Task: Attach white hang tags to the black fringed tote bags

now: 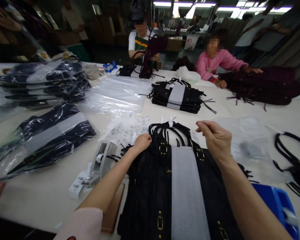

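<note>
The left hand rested at the upper left corner of the black buckled bag, its grip indeterminable; the right hand, raised near the upper right corner, was closed in a fingertip pinch. The bag lay before the person, a grey band along its middle, barcode labels heaped beyond the left hand.

"Where are our hands?"
"Our left hand touches the bag at its top left. Our right hand is raised over its top right, fingertips pinched together."
"What do we see on the bag?"
"A grey band running down it, and a white tag beside its handles."
"And around it?"
"We have labels beyond its top left, a blue container to its right, and a black stack farther beyond it."
</note>
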A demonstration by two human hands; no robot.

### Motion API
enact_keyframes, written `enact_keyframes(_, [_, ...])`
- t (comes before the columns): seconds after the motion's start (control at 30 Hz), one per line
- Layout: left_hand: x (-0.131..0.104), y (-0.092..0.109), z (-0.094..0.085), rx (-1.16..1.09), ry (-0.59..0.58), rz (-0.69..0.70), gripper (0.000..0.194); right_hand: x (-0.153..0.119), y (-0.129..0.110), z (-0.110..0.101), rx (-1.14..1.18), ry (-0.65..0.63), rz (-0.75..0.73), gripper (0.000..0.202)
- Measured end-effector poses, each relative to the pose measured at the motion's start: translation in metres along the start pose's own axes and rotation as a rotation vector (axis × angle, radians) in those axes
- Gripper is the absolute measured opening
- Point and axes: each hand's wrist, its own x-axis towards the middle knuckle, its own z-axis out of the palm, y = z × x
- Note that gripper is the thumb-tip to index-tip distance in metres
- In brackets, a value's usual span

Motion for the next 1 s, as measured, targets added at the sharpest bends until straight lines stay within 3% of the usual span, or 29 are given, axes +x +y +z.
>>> enact_keyframes(0.13, [0.011,0.021,0.016,0.005,-0.065,0.043,0.019,-0.027,0.018,0.023,-0.435,-0.331,-0.291,0.026])
enact_keyframes(0.23, [0.015,0.028,0.027,-0.011,-0.017,0.052,0.029,-0.051,0.031,0.048,-0.503,-0.485,-0.347,0.026])
enact_keyframes(0.43, [0.011,0.018,0.035,-0.166,-0.114,0.073,0.046,-0.075,0.047,0.064,-0.476,-0.500,-0.220,0.025])
enact_keyframes(0.7, [0.003,0.019,0.015,-0.288,-0.203,0.027,0.056,-0.081,0.056,0.067,-0.387,-0.508,-0.135,0.026])
enact_keyframes(0.77, [0.003,0.018,0.014,-0.323,-0.134,-0.041,0.058,-0.082,0.056,0.067,-0.390,-0.523,-0.137,0.026])
enact_keyframes(0.87, [-0.002,0.019,0.018,-0.186,0.089,-0.079,0.057,-0.084,0.056,0.067,-0.402,-0.546,-0.141,0.025])
enact_keyframes(0.93, [-0.008,0.020,0.022,0.003,0.192,0.028,0.057,-0.086,0.056,0.068,-0.409,-0.556,-0.134,0.025])
enact_keyframes(1.0, [-0.016,0.020,0.025,0.182,0.210,0.213,0.057,-0.088,0.056,0.068,-0.410,-0.559,-0.122,0.025])
